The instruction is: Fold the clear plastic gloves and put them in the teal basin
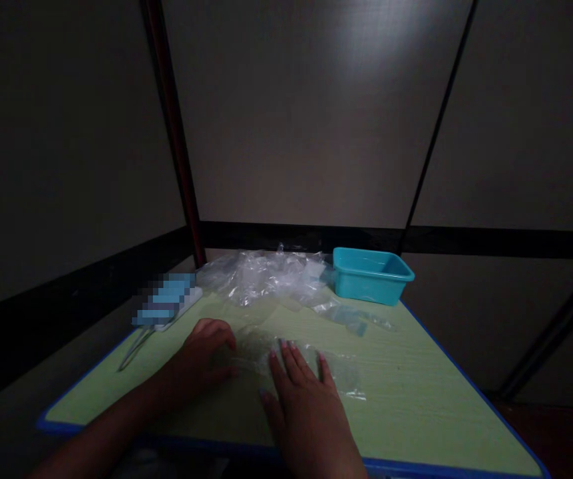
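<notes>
A clear plastic bag (349,376) lies flat on the green table near its front edge. My right hand (303,406) rests on the bag, palm down, its fingers spread. At the bag's left end is my left hand (206,356), its fingers curved and the thumb apart from them. Nothing shows in its grasp. Whether its fingertips touch the plastic is hard to tell in the dim light.
Crumpled clear plastic bags (271,276) are heaped at the table's back. A turquoise basket (371,286) stands at the back right. A blurred-out phone-like device (166,299) with a cable (136,347) lies at the left edge. Walls rise behind the blue-edged table (416,399).
</notes>
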A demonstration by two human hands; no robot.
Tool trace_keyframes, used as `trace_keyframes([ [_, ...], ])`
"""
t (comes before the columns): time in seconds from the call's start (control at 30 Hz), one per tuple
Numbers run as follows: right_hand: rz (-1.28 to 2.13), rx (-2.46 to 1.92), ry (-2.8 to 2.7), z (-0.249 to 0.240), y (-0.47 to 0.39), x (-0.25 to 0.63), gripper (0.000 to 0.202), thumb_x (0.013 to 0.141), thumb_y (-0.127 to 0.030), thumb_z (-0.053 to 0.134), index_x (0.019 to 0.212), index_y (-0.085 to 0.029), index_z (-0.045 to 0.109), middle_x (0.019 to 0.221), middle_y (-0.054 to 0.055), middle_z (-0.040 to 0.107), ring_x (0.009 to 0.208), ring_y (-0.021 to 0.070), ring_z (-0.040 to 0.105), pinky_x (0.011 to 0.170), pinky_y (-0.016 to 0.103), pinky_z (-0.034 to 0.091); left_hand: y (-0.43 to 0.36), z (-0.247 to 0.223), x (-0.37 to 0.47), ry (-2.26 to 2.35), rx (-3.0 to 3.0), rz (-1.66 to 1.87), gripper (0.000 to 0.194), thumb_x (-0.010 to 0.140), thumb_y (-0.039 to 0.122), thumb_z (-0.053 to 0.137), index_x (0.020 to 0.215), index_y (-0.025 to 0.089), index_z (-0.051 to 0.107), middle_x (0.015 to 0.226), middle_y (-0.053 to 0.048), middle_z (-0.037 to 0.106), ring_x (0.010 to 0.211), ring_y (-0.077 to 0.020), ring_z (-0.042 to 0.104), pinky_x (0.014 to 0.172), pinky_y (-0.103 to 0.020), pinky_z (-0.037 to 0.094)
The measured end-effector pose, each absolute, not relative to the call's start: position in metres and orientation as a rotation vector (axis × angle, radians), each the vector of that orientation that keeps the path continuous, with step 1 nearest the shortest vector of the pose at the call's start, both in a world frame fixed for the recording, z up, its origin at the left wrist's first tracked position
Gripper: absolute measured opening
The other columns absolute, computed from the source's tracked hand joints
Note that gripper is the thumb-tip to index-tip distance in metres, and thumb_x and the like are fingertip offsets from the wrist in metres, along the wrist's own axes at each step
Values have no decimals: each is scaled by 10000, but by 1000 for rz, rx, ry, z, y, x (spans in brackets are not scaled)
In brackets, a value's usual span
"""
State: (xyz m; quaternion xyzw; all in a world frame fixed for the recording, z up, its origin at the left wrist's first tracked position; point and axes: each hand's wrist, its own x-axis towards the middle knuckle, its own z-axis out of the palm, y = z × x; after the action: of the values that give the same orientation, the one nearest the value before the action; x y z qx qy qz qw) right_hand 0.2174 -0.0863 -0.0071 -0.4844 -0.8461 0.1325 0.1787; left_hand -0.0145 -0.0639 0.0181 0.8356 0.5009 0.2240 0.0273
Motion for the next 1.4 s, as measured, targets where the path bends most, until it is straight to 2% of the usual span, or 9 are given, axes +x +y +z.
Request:
trace_keyframes([
  [0.33, 384, -1346, -2384, -7, -87, 219, 519, 891, -550, 228, 1357, -331, 293, 1447, 22, 203, 1335, 205, 161, 1054, 546, -14, -42, 19, -24, 1446, 2534, 536, 90, 764, 220, 571, 694, 205, 625, 1241, -8, 454, 1185, -229, 320, 984, -357, 268],
  [0.53, 381, -1337, -2388, -7, -87, 220, 516, 886, -558, 236, 1351, -344, 300, 1445, 25, 208, 1335, 218, 156, 1046, 567, 4, -29, 21, -34, 1548, 2570, 432, 94, 713, 230, 611, 627, 192, 613, 1212, -15, 500, 1160, -241, 366, 972, -375, 301],
  [0.63, 382, -1335, -2385, -7, -87, 219, 518, 884, -558, 247, 1353, -345, 294, 1444, 30, 211, 1333, 221, 163, 1043, 573, 20, -35, 19, -25, 1662, 2585, 562, 83, 754, 273, 567, 771, 204, 608, 1204, -44, 506, 1173, -258, 367, 965, -405, 330],
  [0.7, 394, -1331, -2388, -6, -86, 220, 519, 880, -554, 270, 1355, -346, 287, 1442, 32, 213, 1330, 230, 175, 1040, 581, 30, -46, 14, -9, 1684, 2620, 748, 233, 832, 352, 474, 996, 216, 567, 1253, -69, 475, 1234, -269, 308, 1004, -448, 288],
  [0.8, 432, -1323, -2407, -3, -84, 221, 512, 884, -504, 322, 1363, -336, 264, 1438, 36, 216, 1325, 241, 186, 1038, 587, 38, -66, 2, 27, 1370, 2819, 813, 480, 889, 445, 336, 1324, 243, 314, 1428, -64, 280, 1310, -264, 214, 1067, -464, 193],
  [0.9, 488, -1291, -2437, 0, -82, 222, 512, 896, -386, 354, 1376, -349, 181, 1434, 9, 217, 1327, 232, 180, 1041, 586, 38, -77, -4, 59, 1048, 2928, 592, 681, 878, 543, 287, 1420, 199, 60, 1476, -90, 155, 1327, -273, 186, 1069, -439, 219],
  [1.03, 453, -1251, -2393, -3, -81, 220, 596, 872, -302, 391, 1381, -357, 87, 1440, -25, 175, 1336, 226, 137, 1047, 579, 15, -69, -5, 74, 1167, 2888, 557, 647, 920, 461, 247, 1421, 186, -58, 1485, -91, 72, 1335, -277, 152, 1069, -460, 222],
  [1.2, 421, -1377, -2314, -6, -81, 219, 541, 873, -270, 330, 1395, -250, 186, 1440, 22, 185, 1339, 203, 128, 1068, 534, 36, -51, -20, 65, 1350, 2873, 580, 633, 929, 440, 257, 1420, 192, -57, 1478, -99, 99, 1334, -283, 148, 1058, -490, 227],
  [1.4, 398, -1467, -2303, -6, -84, 236, 539, 881, -369, 322, 1388, -209, 230, 1439, 41, 185, 1336, 198, 152, 1076, 509, 16, -52, -16, 67, 1404, 2819, 255, 503, 941, 396, 252, 1408, 229, 169, 1458, -65, 197, 1326, -240, 203, 1050, -492, 240],
])
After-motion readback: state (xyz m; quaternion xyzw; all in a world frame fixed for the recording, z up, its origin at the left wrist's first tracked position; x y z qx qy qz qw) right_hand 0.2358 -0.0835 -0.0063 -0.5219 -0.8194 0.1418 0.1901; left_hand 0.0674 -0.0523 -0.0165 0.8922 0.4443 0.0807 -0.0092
